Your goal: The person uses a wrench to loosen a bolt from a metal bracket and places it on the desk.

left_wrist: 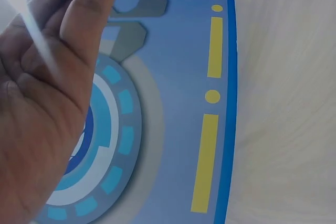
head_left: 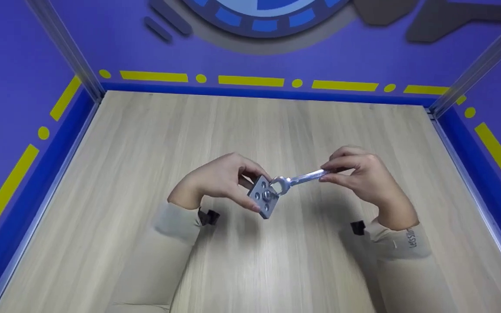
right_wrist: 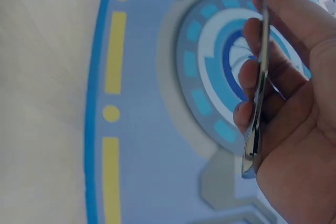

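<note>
Two things are being handled, one in each of two hands, above the middle of a pale wood-grain worktop (head_left: 146,143). One square grey metal plate (head_left: 264,197) is gripped by the left hand (head_left: 220,179), with the fingers curled round its edges and the plate tilted on one corner. Four small holes are seen near the plate's corners, and one nut (head_left: 268,195) sits at its centre. One silver spanner (head_left: 299,179) is pinched by the right hand (head_left: 363,174) at the handle end, between thumb and curled fingers (right_wrist: 247,114). The spanner's open head is set against the nut, so tool and plate are touching, and both are held clear of the worktop, roughly midway between its left and right edges.

In the right wrist view the spanner (right_wrist: 256,103) is seen edge-on, lying across the fingertips. In the left wrist view only the palm and thumb of the left hand (left_wrist: 37,93) are shown; the plate is hidden there.

Two beige sleeves (head_left: 176,221) are seen, each with one small black clip at the wrist. The worktop is bounded by blue-purple walls (head_left: 15,65) marked with yellow dashes and dots.
</note>
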Available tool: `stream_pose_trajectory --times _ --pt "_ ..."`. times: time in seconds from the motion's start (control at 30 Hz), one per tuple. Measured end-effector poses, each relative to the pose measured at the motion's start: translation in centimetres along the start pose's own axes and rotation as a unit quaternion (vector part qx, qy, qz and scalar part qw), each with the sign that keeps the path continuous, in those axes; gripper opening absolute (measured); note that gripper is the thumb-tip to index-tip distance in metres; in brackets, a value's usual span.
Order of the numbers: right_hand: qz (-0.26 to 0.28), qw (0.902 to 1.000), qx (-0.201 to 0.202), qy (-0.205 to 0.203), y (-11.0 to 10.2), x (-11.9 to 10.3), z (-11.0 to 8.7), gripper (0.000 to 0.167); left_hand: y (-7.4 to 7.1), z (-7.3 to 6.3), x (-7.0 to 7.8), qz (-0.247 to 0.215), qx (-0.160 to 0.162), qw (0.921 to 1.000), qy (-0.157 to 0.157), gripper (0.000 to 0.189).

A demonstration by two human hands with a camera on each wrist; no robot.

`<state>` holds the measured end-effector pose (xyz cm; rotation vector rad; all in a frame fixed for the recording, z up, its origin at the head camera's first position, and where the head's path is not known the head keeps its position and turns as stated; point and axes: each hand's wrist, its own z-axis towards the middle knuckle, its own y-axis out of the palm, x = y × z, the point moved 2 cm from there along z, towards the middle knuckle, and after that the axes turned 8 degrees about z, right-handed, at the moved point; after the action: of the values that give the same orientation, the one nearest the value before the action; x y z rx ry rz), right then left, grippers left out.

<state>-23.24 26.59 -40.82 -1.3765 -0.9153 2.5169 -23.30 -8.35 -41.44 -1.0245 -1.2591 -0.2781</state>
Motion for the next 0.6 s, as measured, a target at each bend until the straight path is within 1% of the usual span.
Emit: stream_pose_trajectory --times 0.07,0.13,0.2,0.27,0.3,0.37,0.43,0.53,0.6 --pt "-0.012 0.9997 0.021 -0.006 -0.6 -0.1 -0.1 0.022 -0.1 -0.3 0.0 0.008 0.011 0.9999 -0.002 0.060" --pt "-0.007 0.9987 0.049 -0.012 -1.2 -0.2 -0.1 0.022 -0.4 -0.5 0.0 0.009 0.044 0.9990 -0.004 0.063" --pt "0.012 0.9967 0.079 -0.018 -1.4 -0.3 -0.1 0.022 -0.7 -0.7 0.0 0.003 0.098 0.9951 -0.010 0.065" --pt "0.029 0.9934 0.109 -0.023 -1.3 -0.5 -0.1 0.023 -0.8 -0.7 0.0 -0.013 0.164 0.9862 -0.015 0.068" --pt "0.037 0.9914 0.123 -0.023 -1.1 -0.6 -0.1 0.023 -0.8 -0.6 0.0 -0.021 0.199 0.9796 -0.017 0.069" --pt "0.057 0.9869 0.150 -0.013 -0.5 -0.8 0.1 0.022 -0.6 -0.2 0.0 -0.028 0.266 0.9635 -0.009 0.070" --pt "0.075 0.9817 0.174 0.013 0.3 -0.9 0.3 0.019 -0.2 0.3 -0.1 -0.028 0.325 0.9452 0.005 0.071" --pt "0.098 0.9729 0.199 0.065 1.7 -1.1 0.5 0.013 0.5 1.1 -0.3 -0.012 0.398 0.9169 0.031 0.071" --pt "0.105 0.9678 0.207 0.097 2.5 -1.1 0.7 0.011 1.1 1.5 -0.4 -0.001 0.432 0.9008 0.043 0.072"
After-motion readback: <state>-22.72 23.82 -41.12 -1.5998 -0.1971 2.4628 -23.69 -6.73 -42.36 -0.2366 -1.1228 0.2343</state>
